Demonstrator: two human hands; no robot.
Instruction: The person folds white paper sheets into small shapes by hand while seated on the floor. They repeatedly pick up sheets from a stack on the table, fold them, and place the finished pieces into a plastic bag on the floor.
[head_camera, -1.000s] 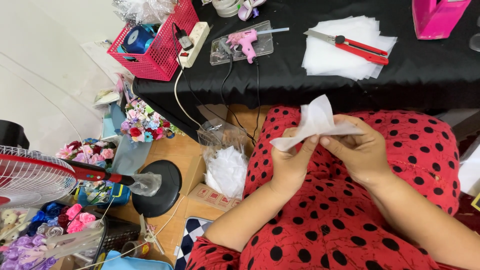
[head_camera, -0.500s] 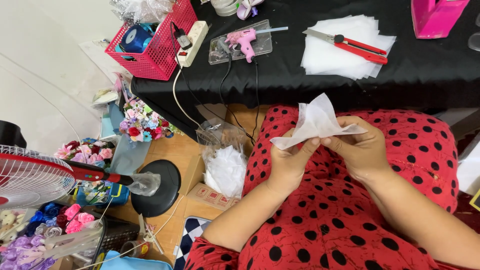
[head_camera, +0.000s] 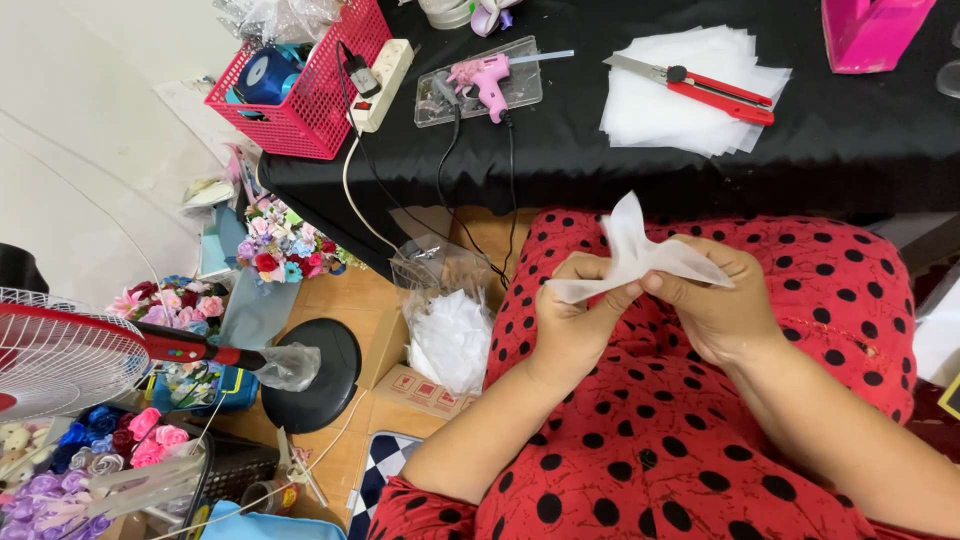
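Head view. I saw the left hand (head_camera: 570, 325) and right hand (head_camera: 715, 305) each pinching, in a narrow grip, one thin white fabric piece (head_camera: 640, 255), folded into a pointed, petal-like shape above the lap, well below the stack of white sheets (head_camera: 690, 95) on the black-draped surface (head_camera: 860, 150). I judged the limp, slippery sheet could spring open or slide if either pinch loosened. Left of the stack lay a pink glue gun (head_camera: 485, 78); a red-handled knife (head_camera: 700, 85) rested on the stack.
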